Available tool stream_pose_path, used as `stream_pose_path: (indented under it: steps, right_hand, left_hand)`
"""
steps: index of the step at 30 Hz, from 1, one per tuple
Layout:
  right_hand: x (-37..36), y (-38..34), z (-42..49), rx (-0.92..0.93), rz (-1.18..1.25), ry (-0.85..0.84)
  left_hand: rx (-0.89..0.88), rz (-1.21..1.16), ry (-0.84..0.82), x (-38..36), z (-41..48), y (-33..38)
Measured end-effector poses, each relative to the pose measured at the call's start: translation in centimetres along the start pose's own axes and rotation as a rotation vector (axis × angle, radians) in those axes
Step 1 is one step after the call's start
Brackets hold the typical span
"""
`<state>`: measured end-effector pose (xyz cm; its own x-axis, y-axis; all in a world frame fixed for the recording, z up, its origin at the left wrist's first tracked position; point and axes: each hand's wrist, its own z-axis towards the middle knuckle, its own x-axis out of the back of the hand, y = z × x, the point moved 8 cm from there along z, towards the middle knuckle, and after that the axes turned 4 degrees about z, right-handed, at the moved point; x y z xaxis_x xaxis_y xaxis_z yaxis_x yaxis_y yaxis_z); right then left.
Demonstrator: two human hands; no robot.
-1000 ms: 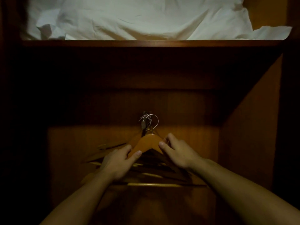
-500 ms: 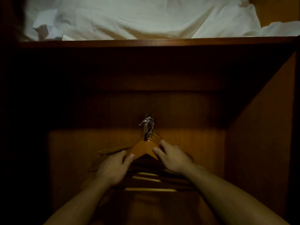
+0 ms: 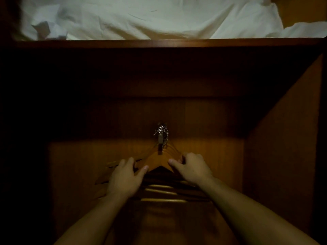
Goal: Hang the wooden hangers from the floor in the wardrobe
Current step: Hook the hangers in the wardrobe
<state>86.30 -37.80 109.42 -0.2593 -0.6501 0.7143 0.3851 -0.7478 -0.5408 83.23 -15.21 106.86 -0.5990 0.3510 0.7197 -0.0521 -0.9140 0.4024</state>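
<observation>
Several wooden hangers point(image 3: 158, 159) hang bunched together inside the dark wardrobe, their metal hooks point(image 3: 161, 130) stacked over one fitting at the back. My left hand point(image 3: 124, 177) grips the left arm of the front hanger, thumb on its face. On the right arm of the same bunch rests my right hand point(image 3: 192, 169), fingers curled over the top edge. Pale crossbars point(image 3: 163, 193) of the hangers show below, between my forearms. The rail itself is hidden in shadow.
A wooden shelf point(image 3: 168, 42) runs across above, with white bedding point(image 3: 155, 16) piled on it. The wardrobe's right side wall point(image 3: 283, 147) is close by my right arm. The left side is lost in darkness.
The front hanger's hook went from standing apart to sitting in the stack with the other hooks. Both hands stayed on the hanger's shoulders and shifted slightly apart.
</observation>
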Motion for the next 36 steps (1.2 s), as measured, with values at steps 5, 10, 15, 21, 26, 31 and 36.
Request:
stream_pose_path:
  steps: [5, 10, 15, 21, 26, 31, 36]
  right_hand:
    - [0.8, -0.3, -1.9, 0.111, -0.076, 0.15]
    - [-0.8, -2.3, -5.0, 0.334, -0.402, 0.072]
    - [-4.2, -4.4, -6.1, 0.366, -0.483, -0.081]
    - [-8.8, -7.5, -7.1, 0.391, -0.464, -0.266]
    - [-12.4, -10.2, -9.0, 0.489, -0.433, -0.384]
    - [-15.2, -12.1, -11.9, 0.604, -0.373, -0.493]
    - [-18.1, -14.1, -16.2, 0.703, -0.28, -0.605]
  left_hand:
    - [0.018, 0.04, -0.003, 0.0, -0.4, -1.5]
    - [-0.004, 0.172, -0.03, 0.3, -1.8, -3.0]
    - [0.056, 0.198, -0.083, 1.3, -4.3, -5.6]
    - [0.164, 0.272, -0.155, 3.2, -8.5, -9.6]
    - [0.323, 0.32, -0.164, 6.0, -13.1, -13.2]
    - [0.45, 0.391, -0.145, 8.5, -18.4, -14.3]
    - [0.563, 0.493, -0.165, 10.6, -25.5, -14.7]
